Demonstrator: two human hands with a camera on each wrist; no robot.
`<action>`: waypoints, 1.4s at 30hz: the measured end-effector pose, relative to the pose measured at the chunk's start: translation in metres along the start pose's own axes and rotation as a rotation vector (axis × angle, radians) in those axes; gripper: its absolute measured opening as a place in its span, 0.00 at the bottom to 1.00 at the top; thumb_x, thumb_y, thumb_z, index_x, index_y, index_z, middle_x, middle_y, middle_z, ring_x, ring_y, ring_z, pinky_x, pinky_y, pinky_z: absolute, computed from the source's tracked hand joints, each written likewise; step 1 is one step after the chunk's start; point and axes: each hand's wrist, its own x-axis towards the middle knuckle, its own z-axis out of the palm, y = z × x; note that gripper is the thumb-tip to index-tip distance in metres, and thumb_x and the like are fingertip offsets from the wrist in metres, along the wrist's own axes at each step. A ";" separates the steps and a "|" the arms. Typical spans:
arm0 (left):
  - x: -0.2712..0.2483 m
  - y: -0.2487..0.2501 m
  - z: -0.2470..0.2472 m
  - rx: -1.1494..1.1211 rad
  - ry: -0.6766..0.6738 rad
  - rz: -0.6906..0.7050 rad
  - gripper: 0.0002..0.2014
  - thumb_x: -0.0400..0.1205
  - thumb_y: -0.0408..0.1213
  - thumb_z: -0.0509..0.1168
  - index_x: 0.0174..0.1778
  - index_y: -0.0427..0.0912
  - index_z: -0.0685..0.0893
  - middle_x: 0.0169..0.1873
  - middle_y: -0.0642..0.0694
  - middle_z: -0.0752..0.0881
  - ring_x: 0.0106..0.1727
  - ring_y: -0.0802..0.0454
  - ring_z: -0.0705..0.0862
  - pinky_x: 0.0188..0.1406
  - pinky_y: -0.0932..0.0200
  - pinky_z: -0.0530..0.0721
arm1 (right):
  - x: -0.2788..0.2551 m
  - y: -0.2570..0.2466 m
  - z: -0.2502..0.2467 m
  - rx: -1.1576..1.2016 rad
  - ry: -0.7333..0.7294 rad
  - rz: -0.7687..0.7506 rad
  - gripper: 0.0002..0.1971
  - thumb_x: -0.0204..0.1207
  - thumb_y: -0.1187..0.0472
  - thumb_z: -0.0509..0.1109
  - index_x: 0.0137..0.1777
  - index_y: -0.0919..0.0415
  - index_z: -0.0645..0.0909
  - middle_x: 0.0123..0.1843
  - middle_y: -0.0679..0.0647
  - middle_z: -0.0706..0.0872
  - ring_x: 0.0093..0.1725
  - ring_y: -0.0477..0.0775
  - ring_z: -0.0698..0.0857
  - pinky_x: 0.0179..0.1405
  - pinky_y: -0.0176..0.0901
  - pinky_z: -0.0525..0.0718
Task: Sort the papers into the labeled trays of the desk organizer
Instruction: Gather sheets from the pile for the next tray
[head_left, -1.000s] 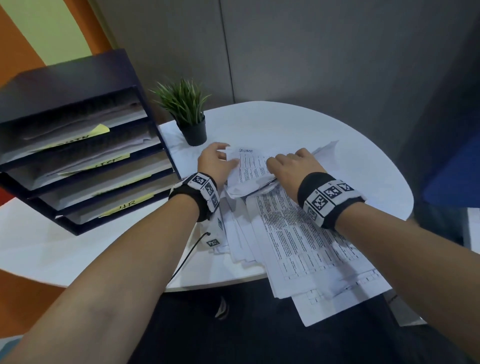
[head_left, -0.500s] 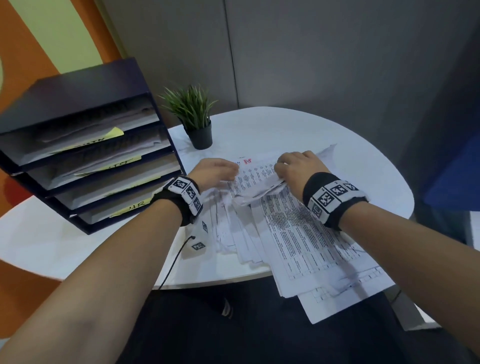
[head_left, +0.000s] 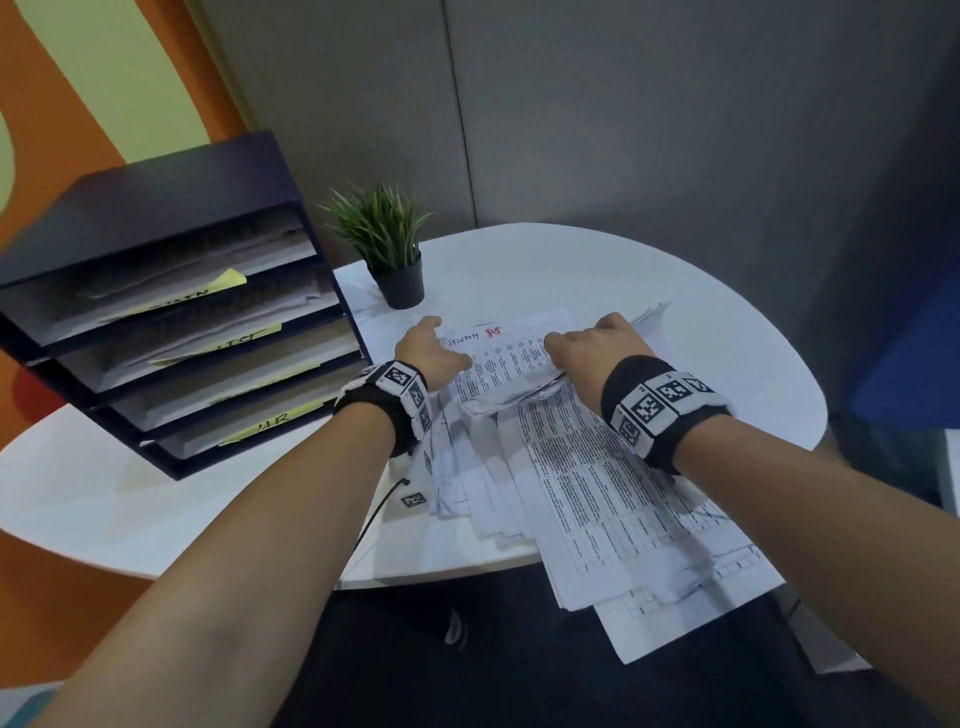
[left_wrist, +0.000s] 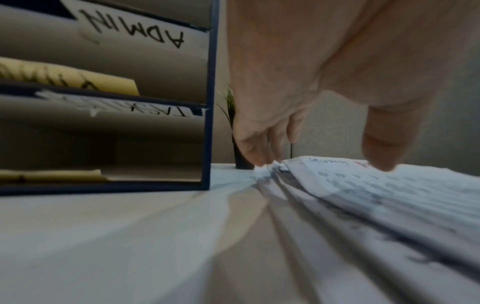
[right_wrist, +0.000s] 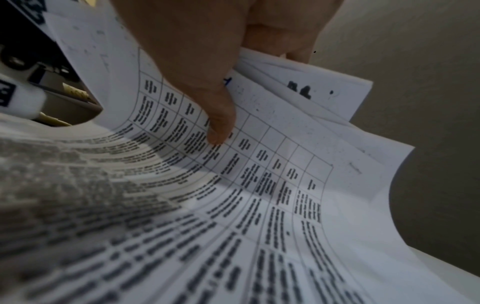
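A loose pile of printed papers (head_left: 597, 483) lies on the white round table (head_left: 675, 291), and its near end hangs over the table edge. At the far end, a sheet (head_left: 509, 358) with a handwritten heading and a red mark is curled up off the pile. My left hand (head_left: 434, 353) pinches its left corner, fingers (left_wrist: 259, 156) at the edge and thumb on top. My right hand (head_left: 587, 348) grips its right side together with sheets behind it, the thumb (right_wrist: 218, 131) on a printed grid. The dark blue organizer (head_left: 171, 218) stands at the left, its trays holding papers and yellow labels (head_left: 228, 280).
A small potted plant (head_left: 387, 244) stands just beyond my left hand, beside the organizer's right wall. A thin black cable (head_left: 379, 514) and a small marker tag (head_left: 414, 500) lie on the table under my left wrist. Grey wall panels rise behind the table.
The lifted sheet has been drawn wider between my hands, so its red mark now shows. Both hands have stayed at its edges. The head view has shifted slightly.
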 end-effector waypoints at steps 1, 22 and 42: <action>0.001 -0.001 -0.001 0.062 -0.005 0.003 0.45 0.76 0.42 0.77 0.86 0.43 0.60 0.80 0.41 0.71 0.79 0.41 0.71 0.77 0.48 0.73 | 0.000 0.000 0.000 0.001 0.005 0.000 0.17 0.69 0.76 0.54 0.52 0.57 0.72 0.41 0.50 0.86 0.39 0.58 0.85 0.63 0.49 0.72; -0.034 -0.002 -0.029 -0.467 -0.495 0.146 0.11 0.81 0.30 0.71 0.59 0.38 0.90 0.58 0.41 0.91 0.52 0.52 0.89 0.46 0.65 0.87 | -0.002 -0.006 0.000 0.002 0.054 -0.005 0.17 0.77 0.67 0.64 0.62 0.52 0.84 0.58 0.54 0.75 0.61 0.59 0.72 0.57 0.50 0.69; -0.002 -0.017 -0.009 -0.292 0.173 0.041 0.21 0.76 0.38 0.78 0.64 0.42 0.83 0.47 0.47 0.87 0.49 0.48 0.88 0.52 0.56 0.86 | 0.004 -0.003 0.001 0.016 -0.053 0.008 0.19 0.68 0.77 0.55 0.53 0.57 0.70 0.43 0.51 0.87 0.40 0.59 0.85 0.63 0.49 0.71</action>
